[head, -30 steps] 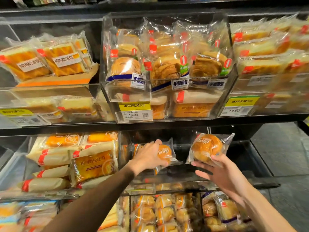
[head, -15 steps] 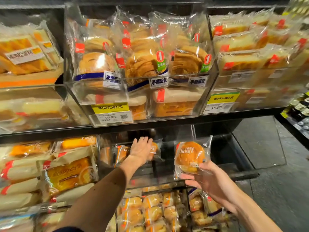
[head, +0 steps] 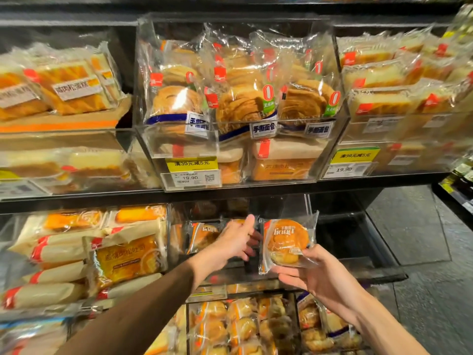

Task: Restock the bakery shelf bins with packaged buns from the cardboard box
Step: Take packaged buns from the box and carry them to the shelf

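Note:
My right hand (head: 320, 275) grips a clear-wrapped round bun (head: 285, 242) by its lower edge, upright, in front of the middle-shelf clear bin (head: 340, 262). My left hand (head: 235, 242) is at the bin's mouth just left of that bun, fingers loosely curled with nothing seen in them. Another packaged bun (head: 202, 235) lies inside the bin to the left of my left hand, and a bit of a further one shows behind my knuckles. The right part of the bin is dark and bare. The cardboard box is out of view.
The upper bin (head: 240, 152) holds several swirl-bread packs behind a yellow price tag (head: 190, 165). Wrapped toast loaves (head: 122, 260) fill the bin to the left. More bun packs (head: 240, 326) lie on the shelf below. Grey floor (head: 430, 278) is to the right.
My left hand let go of its bun inside the bin and has drawn back toward the opening. My right hand has brought its bun closer to the left hand.

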A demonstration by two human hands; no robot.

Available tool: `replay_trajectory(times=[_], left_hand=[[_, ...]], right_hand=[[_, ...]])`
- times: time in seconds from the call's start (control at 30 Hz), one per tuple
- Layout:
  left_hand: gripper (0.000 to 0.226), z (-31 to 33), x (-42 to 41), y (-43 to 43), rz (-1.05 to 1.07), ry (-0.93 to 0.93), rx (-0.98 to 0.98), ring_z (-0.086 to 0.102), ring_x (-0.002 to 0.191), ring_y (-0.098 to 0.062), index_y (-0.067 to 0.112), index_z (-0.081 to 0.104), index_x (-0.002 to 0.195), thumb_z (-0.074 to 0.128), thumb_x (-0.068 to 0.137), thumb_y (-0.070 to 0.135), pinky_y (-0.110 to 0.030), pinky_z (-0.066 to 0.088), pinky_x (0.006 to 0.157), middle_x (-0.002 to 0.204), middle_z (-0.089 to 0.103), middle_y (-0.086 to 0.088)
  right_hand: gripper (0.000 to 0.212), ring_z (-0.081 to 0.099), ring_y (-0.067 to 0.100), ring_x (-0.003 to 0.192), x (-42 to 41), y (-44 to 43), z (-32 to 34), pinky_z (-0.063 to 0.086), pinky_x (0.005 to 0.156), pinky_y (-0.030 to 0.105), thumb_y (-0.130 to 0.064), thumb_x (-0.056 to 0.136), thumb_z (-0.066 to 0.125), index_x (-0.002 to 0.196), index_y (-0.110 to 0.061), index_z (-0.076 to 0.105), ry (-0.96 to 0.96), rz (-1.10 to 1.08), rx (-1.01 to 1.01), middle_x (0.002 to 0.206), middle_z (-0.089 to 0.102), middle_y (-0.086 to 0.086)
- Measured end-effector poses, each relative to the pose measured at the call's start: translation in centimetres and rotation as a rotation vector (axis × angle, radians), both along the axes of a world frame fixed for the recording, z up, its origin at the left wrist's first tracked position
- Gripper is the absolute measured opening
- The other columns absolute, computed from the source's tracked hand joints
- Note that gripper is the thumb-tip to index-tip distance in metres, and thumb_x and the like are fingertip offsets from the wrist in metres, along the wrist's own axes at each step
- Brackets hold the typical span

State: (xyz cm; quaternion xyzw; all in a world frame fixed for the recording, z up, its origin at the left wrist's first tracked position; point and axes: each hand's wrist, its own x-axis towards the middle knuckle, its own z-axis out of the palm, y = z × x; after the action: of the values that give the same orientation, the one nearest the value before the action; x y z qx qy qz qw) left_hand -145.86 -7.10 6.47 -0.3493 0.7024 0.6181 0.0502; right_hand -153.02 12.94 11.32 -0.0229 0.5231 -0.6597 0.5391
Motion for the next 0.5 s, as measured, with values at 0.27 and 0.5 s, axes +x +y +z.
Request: replay_trajectory(times=[0.27, 0.5], left_hand=[[0.033, 1.1, 4.7, 1.2, 0.058, 0.064, 0.495, 0.067, 0.073, -0.021, 0.007, 0.067, 0.110, 0.072, 0.088, 0.030, -0.028, 0.051, 0.062, 0.086, 0.070, -0.014], [0.035, -0.4, 3.1, -0.9, 0.162, -0.076, 0.109, 0.066, 0.062, -0.011, 0.011, 0.064, 0.102, 0.074, 0.087, 0.040, -0.023, 0.047, 0.052, 0.073, 0.067, -0.002]], right_hand=[[0.037, 0.068, 0.024, 0.110, 1.3, -2.1, -1.1, 0.050, 0.102, 0.047, -0.024, 0.097, 0.053, 0.130, -0.009, 0.057, 0.289, 0.168, 0.232, 0.117, 0.071, 0.008], [0.061, 0.043, 0.017, 0.128, 0.2, -4.1, -2.4, 0.034, 0.106, 0.024, -0.039, 0.087, 0.070, 0.140, -0.020, 0.046, 1.651, 0.346, 0.492, 0.138, 0.045, -0.004]])
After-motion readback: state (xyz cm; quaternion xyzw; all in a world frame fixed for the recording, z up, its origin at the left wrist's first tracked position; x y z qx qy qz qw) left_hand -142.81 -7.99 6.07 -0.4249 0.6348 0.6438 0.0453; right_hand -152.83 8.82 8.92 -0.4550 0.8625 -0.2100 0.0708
